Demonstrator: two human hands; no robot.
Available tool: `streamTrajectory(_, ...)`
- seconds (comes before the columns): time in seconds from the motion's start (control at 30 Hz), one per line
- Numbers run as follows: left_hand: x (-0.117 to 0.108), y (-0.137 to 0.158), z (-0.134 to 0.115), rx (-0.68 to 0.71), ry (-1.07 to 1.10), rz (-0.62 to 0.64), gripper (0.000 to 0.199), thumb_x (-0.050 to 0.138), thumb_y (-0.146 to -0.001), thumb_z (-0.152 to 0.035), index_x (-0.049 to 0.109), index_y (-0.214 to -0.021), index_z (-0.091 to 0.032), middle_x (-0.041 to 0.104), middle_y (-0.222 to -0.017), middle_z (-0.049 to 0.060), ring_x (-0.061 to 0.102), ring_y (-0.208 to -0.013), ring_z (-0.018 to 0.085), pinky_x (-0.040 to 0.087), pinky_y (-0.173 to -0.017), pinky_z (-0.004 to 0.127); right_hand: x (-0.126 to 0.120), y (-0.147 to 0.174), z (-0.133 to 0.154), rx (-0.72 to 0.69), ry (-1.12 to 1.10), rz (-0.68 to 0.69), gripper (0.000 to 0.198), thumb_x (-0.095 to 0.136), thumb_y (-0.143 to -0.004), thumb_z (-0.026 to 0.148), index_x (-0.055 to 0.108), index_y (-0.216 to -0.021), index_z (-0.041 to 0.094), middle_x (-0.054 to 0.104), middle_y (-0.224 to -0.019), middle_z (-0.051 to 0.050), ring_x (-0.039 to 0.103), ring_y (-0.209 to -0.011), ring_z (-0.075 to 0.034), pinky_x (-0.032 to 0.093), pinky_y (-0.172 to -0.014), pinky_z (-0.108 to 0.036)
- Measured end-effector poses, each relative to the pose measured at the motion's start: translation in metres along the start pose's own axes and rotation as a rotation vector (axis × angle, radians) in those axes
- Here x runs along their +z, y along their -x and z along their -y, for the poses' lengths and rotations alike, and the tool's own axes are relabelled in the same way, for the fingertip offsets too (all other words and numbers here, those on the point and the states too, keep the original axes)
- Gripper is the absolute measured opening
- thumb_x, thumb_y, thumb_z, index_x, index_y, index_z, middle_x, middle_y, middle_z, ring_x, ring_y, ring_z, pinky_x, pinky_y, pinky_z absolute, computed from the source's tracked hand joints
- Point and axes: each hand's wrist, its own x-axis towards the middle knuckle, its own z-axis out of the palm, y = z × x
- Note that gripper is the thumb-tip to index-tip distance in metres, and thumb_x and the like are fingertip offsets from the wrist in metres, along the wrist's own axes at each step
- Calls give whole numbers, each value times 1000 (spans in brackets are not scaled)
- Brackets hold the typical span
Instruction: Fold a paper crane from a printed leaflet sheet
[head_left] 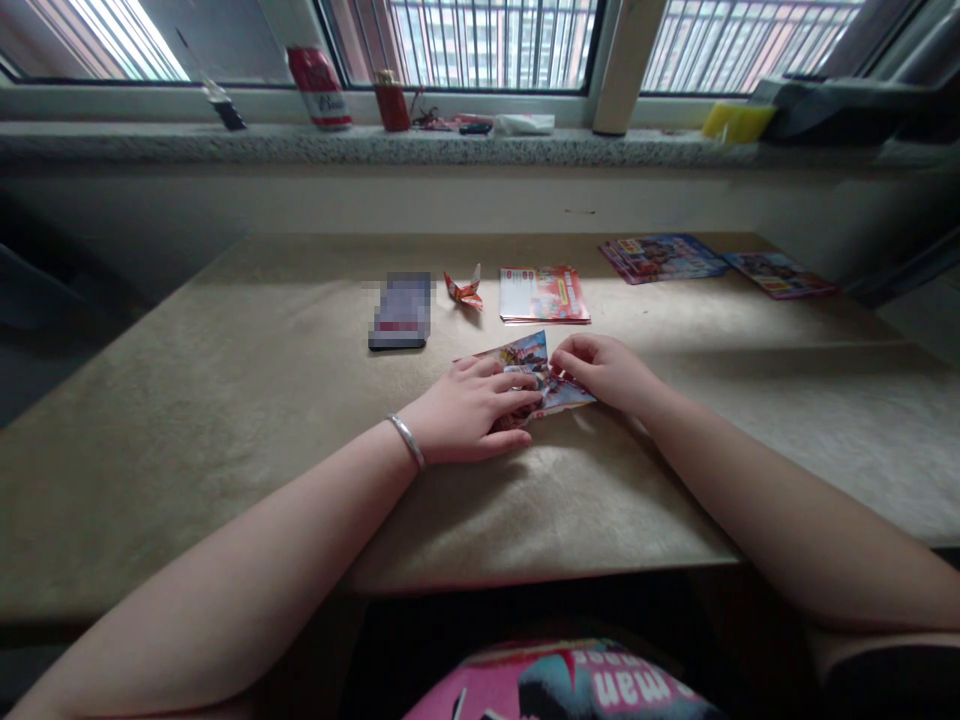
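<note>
A colourful printed sheet of paper (pixel 529 350), partly folded, lies on the table in front of me. My left hand (pixel 484 405), with a silver bangle at the wrist, rests flat on its left part with the fingers stretched out. At the sheet's right side, my right hand (pixel 600 368) has its thumb and fingers pinched together on the paper. The fingers hide much of the folds. Just beyond the sheet stand a small red folded paper crane (pixel 465 291) and a stack of red-and-white printed papers (pixel 546 296).
A phone (pixel 401 312), its screen blurred, lies left of the crane. More printed sheets (pixel 664 257) are at the table's back right. Along the windowsill (pixel 270 150) stand a red can (pixel 320 90), a red toothpick holder (pixel 391 103) and a yellow object (pixel 738 122). The table's front edge is near my body.
</note>
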Motion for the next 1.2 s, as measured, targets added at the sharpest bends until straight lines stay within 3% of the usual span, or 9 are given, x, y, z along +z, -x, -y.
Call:
streamTrajectory(0.2,-2,0,-1,-32,-53,-32,47,41,-95,-55,57,-131,-30,57,-136,3,51,-117,27,35,-99,43,-10,0,1,-41,-28,190,30,51,-88,43,69,-83,20,71,-85,-4,63,-81,-19,50,-77,-32)
streamTrajectory(0.33,-1,-1,-1,-60,-74,-53,39,35,-99,-44,61,-126,-30,61,-130,2,53,-113,24,36,-96,41,-17,1,-1,-43,-100,322,23,55,-83,37,71,-92,21,73,-95,-2,65,-93,-21,50,-87,-36)
streamTrajectory(0.5,3,-2,-2,-154,-67,-107,35,39,-98,-32,67,-117,-23,65,-124,4,50,-120,27,37,-103,46,-27,4,-2,-13,-238,521,42,56,-71,16,67,-111,22,73,-98,-2,66,-88,-20,52,-75,-32)
streamTrajectory(0.6,3,-2,-3,-157,-72,-165,31,45,-95,-32,71,-110,-22,60,-133,5,39,-134,31,27,-114,54,-32,5,-1,-37,-280,565,49,59,-67,13,64,-115,21,73,-100,-3,67,-87,-21,52,-71,-31)
streamTrajectory(0.77,2,-2,-3,-228,-31,-180,29,54,-91,-40,71,-109,-25,37,-153,8,27,-143,37,16,-116,65,-35,6,1,-122,-272,564,48,69,-66,19,64,-114,21,71,-105,-4,67,-92,-21,54,-76,-32)
streamTrajectory(0.93,4,-4,1,-298,41,-116,33,47,-94,-42,67,-108,-21,39,-151,14,36,-140,32,21,-114,63,-27,8,-3,-166,-174,519,53,70,-73,22,58,-125,22,70,-105,-4,67,-88,-19,55,-77,-32)
streamTrajectory(1.07,3,-5,1,-353,66,-90,47,46,-92,-55,62,-117,-19,36,-153,16,41,-136,33,30,-111,56,-19,6,-7,-192,-80,444,50,68,-74,20,59,-123,21,69,-111,-5,67,-95,-20,54,-86,-36)
streamTrajectory(1.2,2,-6,-1,-383,100,-106,77,61,-75,-69,50,-132,-17,34,-153,18,42,-135,35,30,-111,53,-9,3,-11,-221,-45,340,41,64,-74,14,64,-114,21,71,-110,-5,68,-97,-20,53,-88,-35)
